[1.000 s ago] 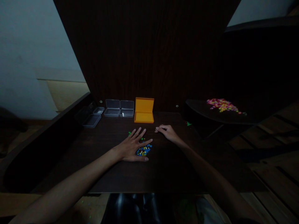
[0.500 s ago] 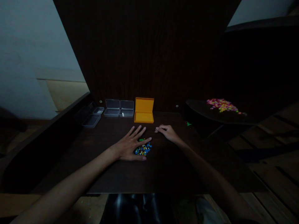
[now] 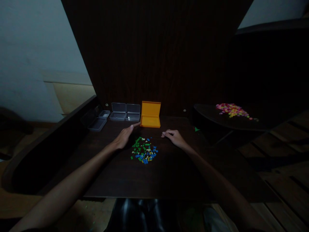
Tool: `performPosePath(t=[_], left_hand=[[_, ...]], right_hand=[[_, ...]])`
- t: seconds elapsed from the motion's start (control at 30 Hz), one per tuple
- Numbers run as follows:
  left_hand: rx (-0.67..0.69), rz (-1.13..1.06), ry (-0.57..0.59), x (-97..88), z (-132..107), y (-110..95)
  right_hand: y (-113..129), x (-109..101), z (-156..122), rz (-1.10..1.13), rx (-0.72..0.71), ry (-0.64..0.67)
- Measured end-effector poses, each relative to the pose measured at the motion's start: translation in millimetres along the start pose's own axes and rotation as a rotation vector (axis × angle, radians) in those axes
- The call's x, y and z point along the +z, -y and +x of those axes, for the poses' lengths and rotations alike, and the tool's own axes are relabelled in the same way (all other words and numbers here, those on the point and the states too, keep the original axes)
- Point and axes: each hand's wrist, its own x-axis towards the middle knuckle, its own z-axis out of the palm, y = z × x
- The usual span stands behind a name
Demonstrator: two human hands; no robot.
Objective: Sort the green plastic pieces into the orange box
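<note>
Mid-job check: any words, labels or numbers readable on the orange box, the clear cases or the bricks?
None can be read. The orange box, the clear cases and the small coloured bricks show no lettering; the picture is dim, so any fine print would be lost.

One head-worn camera looks forward and down, at arm's length, across the dark table (image 3: 169,180) toward its back panel (image 3: 154,64).

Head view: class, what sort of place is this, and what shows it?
Probably a dim home hobby corner: a dark wooden desk, small clear boxes and an orange box at its back, tiny coloured pieces scattered in front.
</note>
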Motion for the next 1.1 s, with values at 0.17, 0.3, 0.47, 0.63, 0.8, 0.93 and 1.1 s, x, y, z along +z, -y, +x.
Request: performPosePath(t=[0.17,0.3,0.47,0.63,0.8,0.93,1.1], left_hand=[[-0.078,-0.136,0.041,-3.7,3.3,12.6],[-0.1,-0.188,0.146,-6.5,3.0,14.7],[-0.118,-0.282,0.267,-4.0,1.8,14.0],[-0.097,-0.38,0.315,6.4,2.9,14.6],[-0.086,-0.419,0.298,12.3,3.8,7.8],[-0.111,-0.48,0.266,12.3,5.3,7.9],[-0.12,-0.548,0.195,11.6,10.1,19.9]], right_hand=[[-0.9,0.4,-1.3,0.014,-0.002,-0.006],[-0.9,0.7,-1.7,0.022,0.0,-0.009],[-0.7,0.5,-0.9,0.012,-0.004,-0.005],[-1.9,0.1,-0.6,0.007,-0.009,0.003],[-1.9,-0.2,-0.6,0.009,0.003,0.012],[-1.0,-0.6,-0.7,0.009,-0.001,0.011],[-2.1,-1.0,-0.5,-0.004,-0.001,0.013]])
